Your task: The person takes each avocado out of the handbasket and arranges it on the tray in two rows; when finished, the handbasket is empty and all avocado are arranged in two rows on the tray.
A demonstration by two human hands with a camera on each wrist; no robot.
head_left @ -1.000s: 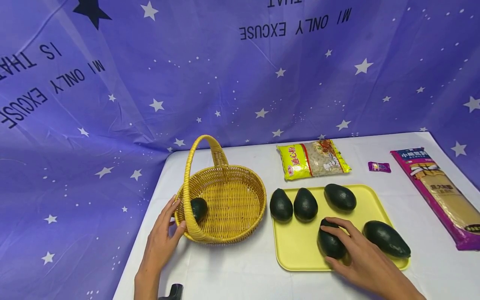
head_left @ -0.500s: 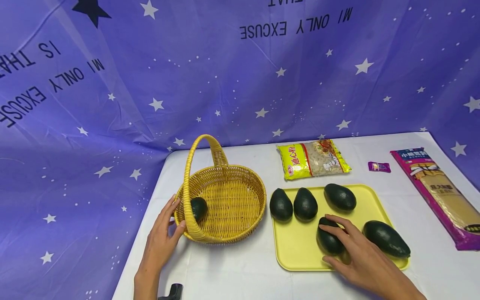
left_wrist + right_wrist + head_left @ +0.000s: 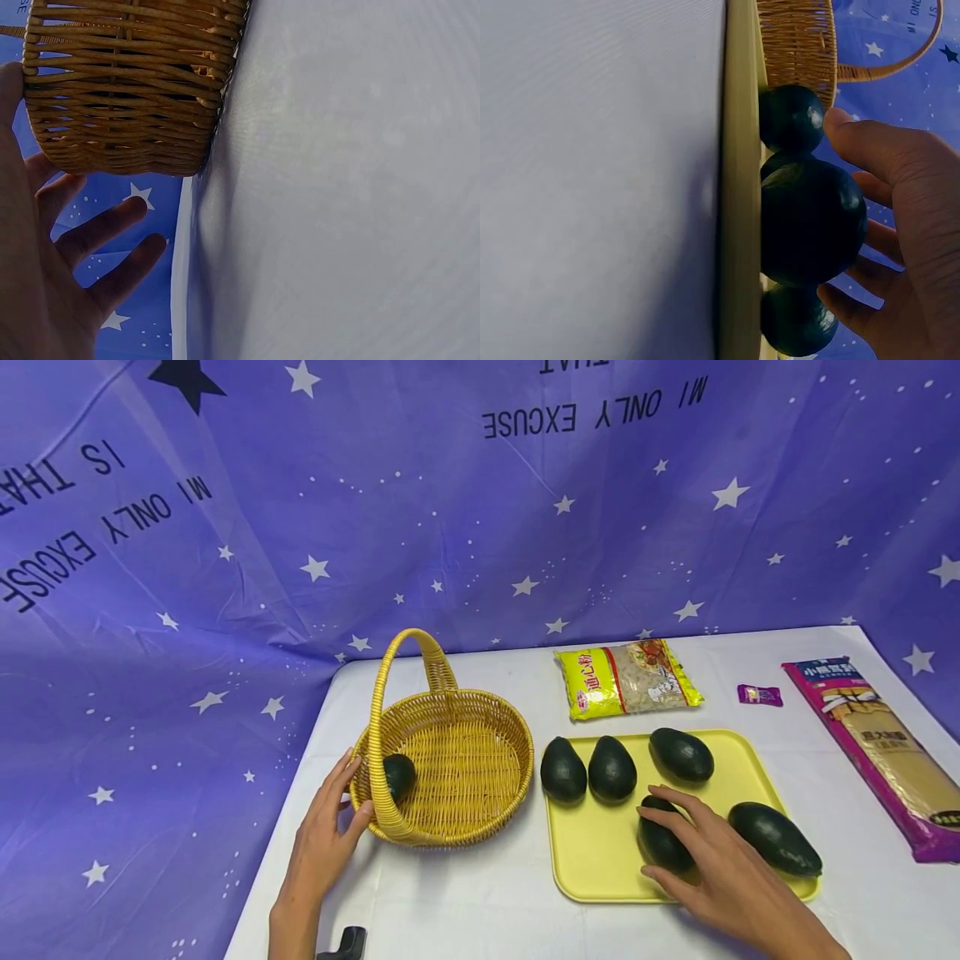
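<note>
In the head view, a dark green avocado (image 3: 660, 843) lies on the yellow tray (image 3: 588, 868) beneath my right hand (image 3: 720, 868). Its fingers are spread loosely around the fruit, and the thumb stands apart from it. The right wrist view shows that avocado (image 3: 810, 225) in front of my relaxed fingers. My left hand (image 3: 326, 831) touches the left rim of a wicker basket (image 3: 480, 835) with thumb and fingertips, its other fingers extended in the left wrist view. One avocado (image 3: 399, 777) sits inside the basket, partly behind the handle.
More avocados lie on the tray: two upright ones (image 3: 612, 770) at its left, one (image 3: 681, 755) at the back, one (image 3: 775, 839) at the right. Behind are a macaroni bag (image 3: 628, 679) and a purple candy (image 3: 760, 695). A spaghetti pack (image 3: 877, 752) lies far right; a black object (image 3: 349, 943) is in front.
The avocado under my right hand has shifted very slightly on the tray. My right thumb and fingers have loosened and moved off it a little. The left hand and basket stay put.
</note>
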